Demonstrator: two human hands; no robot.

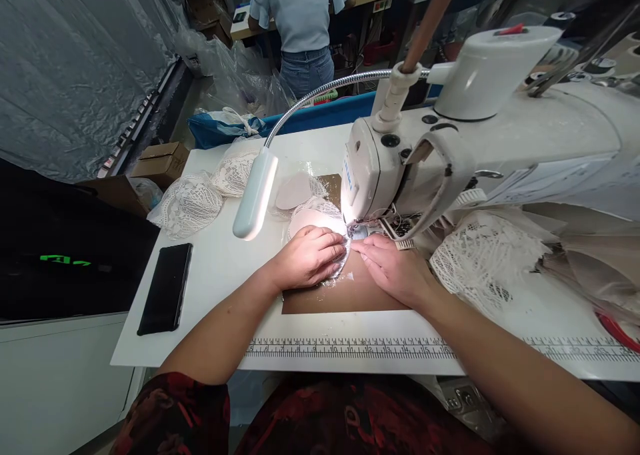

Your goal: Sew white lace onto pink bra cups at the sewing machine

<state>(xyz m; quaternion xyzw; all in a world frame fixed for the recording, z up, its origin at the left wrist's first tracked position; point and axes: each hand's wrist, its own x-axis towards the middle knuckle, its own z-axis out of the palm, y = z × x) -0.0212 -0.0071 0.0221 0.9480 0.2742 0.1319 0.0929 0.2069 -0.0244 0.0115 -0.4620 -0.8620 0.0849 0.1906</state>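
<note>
A white lace bra cup (315, 220) with a smooth pale pad lies under the head of a white sewing machine (367, 168), its edge at the lit needle area. My left hand (313, 255) is closed over the near side of the cup, fingers bent on the lace edge. On the brown plate (320, 300), my right hand (393, 265) lies with fingers stretched toward the needle, fingertips at the cup's edge. Whether they pinch any fabric is hidden. Another pale cup piece (294, 191) rests just behind the first.
A lamp (256, 191) on a bendy neck hangs left of the machine. Lace cups (193, 205) and a phone (166, 288) lie on the left; more lace (487, 261) sits on the right. A ruler strip (350, 349) runs along the front edge. A person (306, 15) stands beyond.
</note>
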